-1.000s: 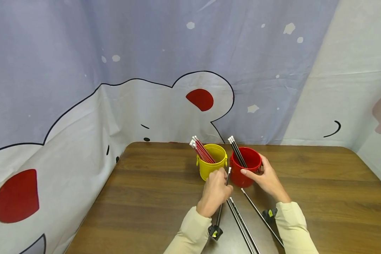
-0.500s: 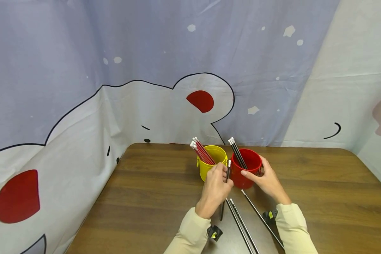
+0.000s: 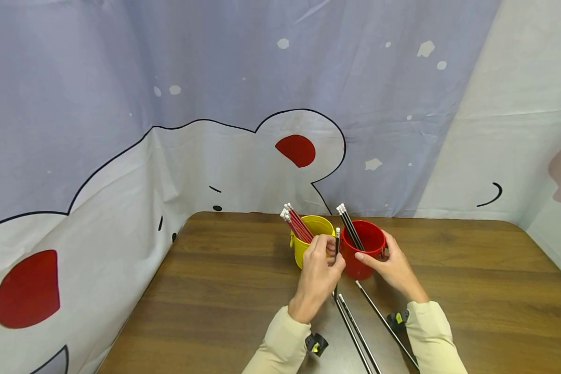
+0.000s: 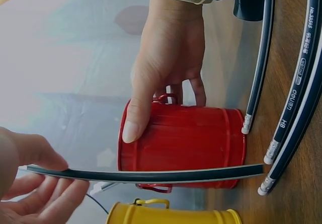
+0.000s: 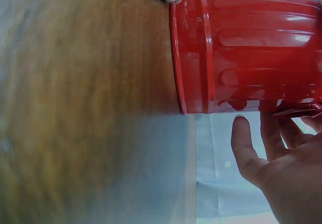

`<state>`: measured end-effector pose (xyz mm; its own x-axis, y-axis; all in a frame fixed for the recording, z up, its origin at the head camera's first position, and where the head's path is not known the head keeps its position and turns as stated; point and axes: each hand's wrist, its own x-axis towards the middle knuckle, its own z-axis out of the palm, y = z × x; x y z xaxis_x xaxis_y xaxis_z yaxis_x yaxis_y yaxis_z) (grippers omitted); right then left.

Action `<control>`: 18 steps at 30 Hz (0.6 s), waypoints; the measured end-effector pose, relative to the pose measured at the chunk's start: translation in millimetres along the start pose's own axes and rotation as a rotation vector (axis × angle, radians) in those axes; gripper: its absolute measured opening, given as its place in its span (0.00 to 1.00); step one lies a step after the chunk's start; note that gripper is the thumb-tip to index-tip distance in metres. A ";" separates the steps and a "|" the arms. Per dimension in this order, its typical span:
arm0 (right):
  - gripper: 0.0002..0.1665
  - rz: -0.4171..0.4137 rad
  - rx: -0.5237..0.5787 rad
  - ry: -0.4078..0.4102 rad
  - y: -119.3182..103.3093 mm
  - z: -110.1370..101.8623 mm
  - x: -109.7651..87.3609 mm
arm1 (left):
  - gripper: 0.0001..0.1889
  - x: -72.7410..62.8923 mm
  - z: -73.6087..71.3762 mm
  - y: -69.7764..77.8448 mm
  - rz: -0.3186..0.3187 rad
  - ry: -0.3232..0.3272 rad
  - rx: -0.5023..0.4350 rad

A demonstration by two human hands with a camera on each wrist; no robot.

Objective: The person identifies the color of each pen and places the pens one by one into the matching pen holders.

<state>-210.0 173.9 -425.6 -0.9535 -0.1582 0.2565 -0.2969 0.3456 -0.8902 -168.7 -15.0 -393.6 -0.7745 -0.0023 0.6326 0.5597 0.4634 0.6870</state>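
Observation:
My left hand (image 3: 315, 278) pinches a black pencil (image 4: 166, 175) between thumb and fingers, its white eraser end up, in front of the two buckets. In the left wrist view the pencil's blunt lower end hangs free, passing across the red bucket (image 3: 355, 269). My right hand (image 3: 395, 267) holds that bucket at its right side, thumb at the rim and fingers by the side handle. Several black pencils (image 3: 350, 226) lean inside it, erasers up. Close on its left stands a yellow bucket (image 3: 299, 253) with several red pencils (image 3: 300, 224), partly hidden by my left hand.
Two black pencils (image 3: 361, 335) lie side by side on the wooden table (image 3: 205, 291), in front of the buckets. Another black pencil (image 3: 385, 323) lies to their right, near my right sleeve. A printed curtain (image 3: 215, 156) hangs behind the table's far edge.
My left hand has raised the black pencil from a low slant to nearly upright, its eraser end now higher beside the red bucket. The right hand stays on the bucket.

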 end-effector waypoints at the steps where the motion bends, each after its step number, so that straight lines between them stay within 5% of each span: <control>1: 0.44 -0.001 0.000 0.001 0.0 0.0 0.0 | 0.11 0.1 0.3 -0.6 0.015 0.009 -0.005; 18: 0.44 -0.005 -0.011 0.006 1.5 -0.4 0.2 | 0.11 -0.9 3.0 -4.4 0.071 0.021 -0.010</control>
<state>-210.7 174.8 -426.8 -0.9522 -0.1549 0.2632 -0.3022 0.3552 -0.8846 -171.3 -14.4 -398.3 -0.7264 0.0118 0.6872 0.6161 0.4542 0.6435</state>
